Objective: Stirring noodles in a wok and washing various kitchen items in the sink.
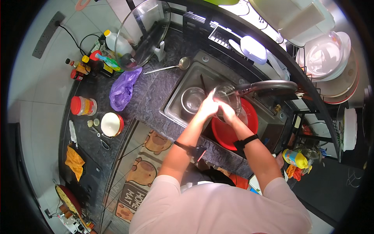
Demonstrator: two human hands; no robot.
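Over the double sink, a clear glass bowl is tilted beneath the spout of the pull-down tap. My right hand grips its near side. Close against it, my left hand is also on the bowl's rim; glare washes out its fingertips. A red plastic basin sits below in the right-hand basin, partly hidden by the bowl and my right forearm. In the left basin, a second round clear bowl rests beside dark chopsticks.
A ladle, a purple plastic bag and a large glass lid are left of the sink. Farther left are a white bowl, scissors and a knife. A black dish rack arches over the sink.
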